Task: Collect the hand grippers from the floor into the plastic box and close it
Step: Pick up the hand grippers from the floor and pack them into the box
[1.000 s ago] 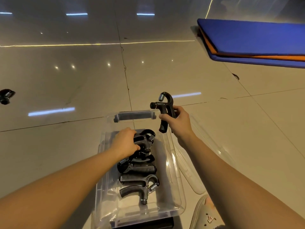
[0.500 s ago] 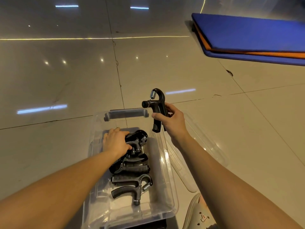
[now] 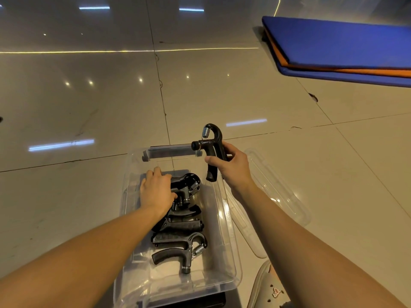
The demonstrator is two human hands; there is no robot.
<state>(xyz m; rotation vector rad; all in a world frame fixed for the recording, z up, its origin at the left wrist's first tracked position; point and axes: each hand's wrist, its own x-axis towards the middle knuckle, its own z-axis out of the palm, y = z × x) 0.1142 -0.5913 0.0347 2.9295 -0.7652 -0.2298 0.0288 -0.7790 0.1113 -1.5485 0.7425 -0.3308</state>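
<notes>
A clear plastic box (image 3: 224,236) stands open on the tiled floor in front of me. Several black hand grippers with steel springs lie in it; the nearest one (image 3: 178,250) is at the front. My left hand (image 3: 156,191) is inside the box, resting on the rear hand gripper (image 3: 189,185) with its fingers curled over it. My right hand (image 3: 231,166) holds another black hand gripper (image 3: 211,150) by its handles, upright above the box's far right corner. The clear lid (image 3: 280,194) lies on the floor to the right of the box.
Blue and orange mats (image 3: 338,47) lie stacked at the far right. A beige clog (image 3: 270,287) on a foot shows at the bottom right, next to the box. Glossy floor tiles (image 3: 89,96) stretch to the left and ahead.
My right hand has kept its hand gripper above the box's far right corner. My left hand has slid slightly left inside the box, still on the rear hand gripper.
</notes>
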